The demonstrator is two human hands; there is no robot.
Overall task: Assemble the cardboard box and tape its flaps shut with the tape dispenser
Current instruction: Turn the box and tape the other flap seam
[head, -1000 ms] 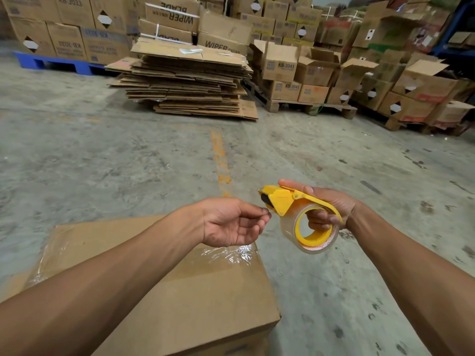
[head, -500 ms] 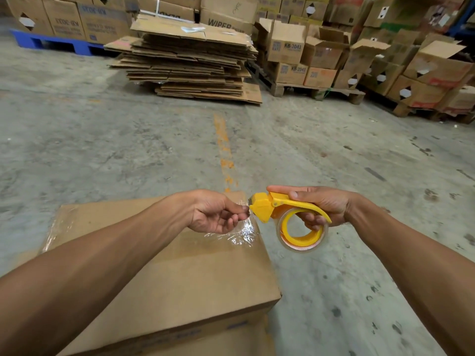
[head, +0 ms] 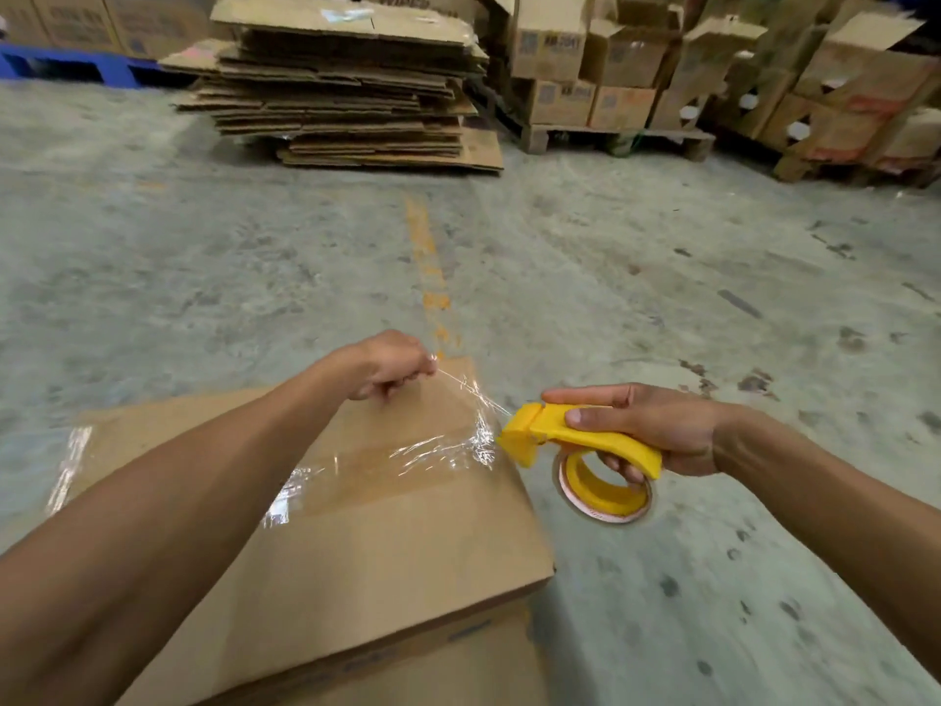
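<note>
Two hands (head: 392, 366) (head: 646, 430) stretch tape (head: 471, 394) above the cardboard box (head: 366, 542) on the floor.
Left pinches the free end at 11 o'clock; right grips the tape dispenser (head: 575, 440) at 3 o'clock. Slack tape likely wrinkles or self-adheres.

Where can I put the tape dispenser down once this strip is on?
Bare concrete floor lies right of the cardboard box, under your right hand. More lies between box and flattened cardboard stack. The far edge, by the pallets, is crowded.
</note>
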